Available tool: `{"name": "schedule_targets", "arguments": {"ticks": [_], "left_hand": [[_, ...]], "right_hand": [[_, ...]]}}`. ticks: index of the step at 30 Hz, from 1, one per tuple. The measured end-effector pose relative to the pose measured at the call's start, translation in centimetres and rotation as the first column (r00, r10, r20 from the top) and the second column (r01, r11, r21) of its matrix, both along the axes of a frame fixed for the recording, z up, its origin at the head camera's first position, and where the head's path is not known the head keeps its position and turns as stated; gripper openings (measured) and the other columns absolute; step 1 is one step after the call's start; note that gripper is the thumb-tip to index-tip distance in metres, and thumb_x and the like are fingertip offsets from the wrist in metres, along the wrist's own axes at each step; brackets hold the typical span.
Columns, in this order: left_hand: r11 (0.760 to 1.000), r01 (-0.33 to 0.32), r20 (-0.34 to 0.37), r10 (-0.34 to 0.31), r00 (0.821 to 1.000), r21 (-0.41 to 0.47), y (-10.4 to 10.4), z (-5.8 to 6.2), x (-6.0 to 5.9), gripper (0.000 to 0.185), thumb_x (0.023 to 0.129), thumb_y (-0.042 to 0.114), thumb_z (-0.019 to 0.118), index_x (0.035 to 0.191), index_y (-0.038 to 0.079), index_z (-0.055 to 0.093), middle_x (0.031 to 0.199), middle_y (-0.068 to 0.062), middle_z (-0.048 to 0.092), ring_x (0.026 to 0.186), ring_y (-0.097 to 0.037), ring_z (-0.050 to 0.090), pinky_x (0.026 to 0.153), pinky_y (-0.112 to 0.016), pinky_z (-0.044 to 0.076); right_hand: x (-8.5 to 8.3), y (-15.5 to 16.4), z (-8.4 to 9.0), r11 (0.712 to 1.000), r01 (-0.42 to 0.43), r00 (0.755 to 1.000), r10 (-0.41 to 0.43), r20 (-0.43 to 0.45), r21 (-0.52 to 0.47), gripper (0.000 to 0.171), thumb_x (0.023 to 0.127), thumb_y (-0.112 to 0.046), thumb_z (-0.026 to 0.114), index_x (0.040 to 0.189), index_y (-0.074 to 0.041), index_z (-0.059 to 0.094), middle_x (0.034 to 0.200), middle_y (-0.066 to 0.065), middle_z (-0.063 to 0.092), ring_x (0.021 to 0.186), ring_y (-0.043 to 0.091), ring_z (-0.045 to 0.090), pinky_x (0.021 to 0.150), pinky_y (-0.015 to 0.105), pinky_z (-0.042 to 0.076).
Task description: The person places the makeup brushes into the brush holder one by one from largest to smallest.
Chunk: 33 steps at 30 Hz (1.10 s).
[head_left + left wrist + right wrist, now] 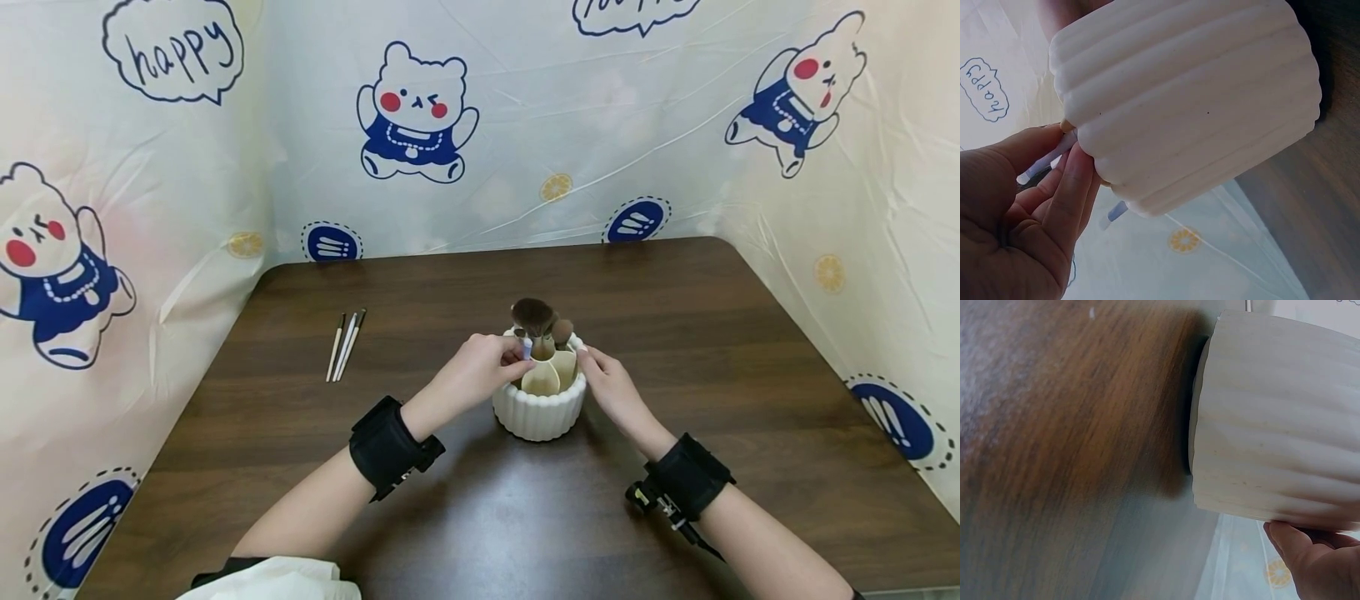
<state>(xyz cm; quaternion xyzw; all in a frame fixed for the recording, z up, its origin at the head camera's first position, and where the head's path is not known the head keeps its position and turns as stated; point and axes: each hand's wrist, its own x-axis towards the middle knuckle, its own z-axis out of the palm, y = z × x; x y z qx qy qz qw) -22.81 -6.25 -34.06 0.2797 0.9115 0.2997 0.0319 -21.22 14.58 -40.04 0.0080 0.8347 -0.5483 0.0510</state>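
A white ribbed brush holder (538,415) with cream inner dividers stands upright on the table. Makeup brushes rise from its back, among them a big dark fluffy one (533,315) and a smaller brown one (562,331). My left hand (491,363) is over the holder's left rim, pinching a slim makeup brush (1050,157) with a pale end between thumb and fingers; its lower part is hidden inside the holder. On the opposite side, my right hand (611,387) grips the holder near its rim, thumb (1288,537) against the ribbed wall.
Three slim brushes (347,346) lie side by side on the dark wooden table (420,308), left of the holder. A printed cloth (510,108) with cartoon bears hangs around the table's back and sides. Black straps with cameras sit on both wrists.
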Motion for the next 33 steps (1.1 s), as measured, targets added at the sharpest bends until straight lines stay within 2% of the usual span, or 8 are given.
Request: {"name": "schedule_targets", "arguments": {"ticks": [5,11,17,25,30,33], "left_hand": [[1.0,-0.008,0.011,0.008,1.0,-0.015,0.0,0.2,0.0,0.014,0.092,0.019,0.062,0.086,0.008,0.068,0.082,-0.002,0.072,0.073,-0.009,0.063,0.065,-0.019,0.048],[0.999,-0.008,-0.016,0.007,1.0,-0.039,0.1,0.0,-0.2,0.015,0.092,0.016,0.062,0.08,0.009,0.066,0.074,0.0,0.067,0.063,-0.006,0.05,0.059,-0.017,0.04],[0.995,0.011,-0.073,-0.018,0.997,-0.094,0.3,-0.1,-0.3,0.019,0.091,0.01,0.061,0.072,0.009,0.063,0.064,0.004,0.054,0.058,-0.007,0.039,0.056,-0.017,0.031],[0.985,0.0,-0.059,-0.01,0.998,-0.171,0.9,0.5,-0.3,0.03,0.091,0.011,0.061,0.062,0.011,0.056,0.058,0.006,0.032,0.057,-0.008,0.032,0.054,-0.018,0.025],[0.98,-0.012,-0.079,-0.004,0.997,-0.199,1.1,0.7,-0.3,0.031,0.09,0.011,0.064,0.06,0.011,0.056,0.059,0.006,0.035,0.058,-0.009,0.034,0.055,-0.019,0.027],[0.98,-0.013,-0.094,-0.006,0.996,-0.201,1.0,0.7,-0.2,0.024,0.088,0.008,0.065,0.064,0.009,0.063,0.06,0.006,0.044,0.06,-0.008,0.037,0.056,-0.018,0.03]], "right_hand": [[0.0,0.0,0.0,1.0,-0.002,1.0,0.002,-0.002,-0.002,0.052,0.104,-0.029,0.033,0.141,0.006,0.039,0.146,0.024,0.042,0.139,0.035,0.036,0.115,0.047,0.03],[0.1,0.1,0.1,1.0,-0.007,1.0,0.007,-0.005,0.006,0.052,0.104,-0.029,0.033,0.142,0.006,0.038,0.146,0.024,0.041,0.139,0.035,0.035,0.115,0.048,0.029],[0.1,0.0,0.0,1.0,-0.002,1.0,0.002,-0.003,0.005,0.05,0.104,-0.028,0.034,0.141,0.005,0.04,0.145,0.023,0.043,0.138,0.034,0.037,0.115,0.047,0.03],[0.1,0.1,-0.1,1.0,-0.003,1.0,0.003,-0.002,0.004,0.051,0.104,-0.028,0.034,0.141,0.005,0.04,0.145,0.023,0.043,0.138,0.035,0.037,0.115,0.047,0.03],[0.1,0.2,-0.1,1.0,-0.006,1.0,0.006,-0.004,0.0,0.051,0.104,-0.028,0.034,0.141,0.005,0.04,0.145,0.023,0.042,0.139,0.034,0.037,0.115,0.047,0.03],[0.2,0.2,-0.1,1.0,-0.012,1.0,0.012,-0.004,-0.002,0.052,0.104,-0.029,0.033,0.142,0.006,0.038,0.146,0.024,0.041,0.139,0.035,0.035,0.115,0.047,0.029]]}}
